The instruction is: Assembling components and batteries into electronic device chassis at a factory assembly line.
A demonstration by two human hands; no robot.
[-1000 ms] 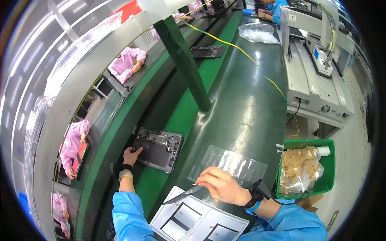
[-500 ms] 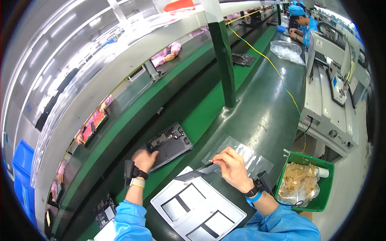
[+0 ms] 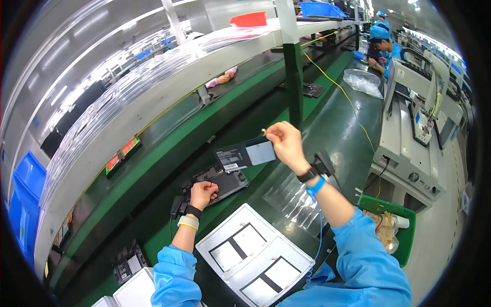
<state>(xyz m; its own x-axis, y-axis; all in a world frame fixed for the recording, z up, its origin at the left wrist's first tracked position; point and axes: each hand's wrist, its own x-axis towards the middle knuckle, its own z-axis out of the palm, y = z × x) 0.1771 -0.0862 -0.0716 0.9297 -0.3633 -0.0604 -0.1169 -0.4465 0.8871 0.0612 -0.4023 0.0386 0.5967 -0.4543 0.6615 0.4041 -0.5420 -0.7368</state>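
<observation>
Black-and-silver flat battery: right hand pinches one end; left hand, bunched narrow, contents unclear, is over opened device chassis.

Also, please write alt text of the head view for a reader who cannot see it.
The person's right hand holds up a flat black-and-grey rectangular pack near an open black rectangular device on a green belt; the left hand is at the device. In the foreground, a white rectangular tray holds two flat black-and-white pieces.
</observation>
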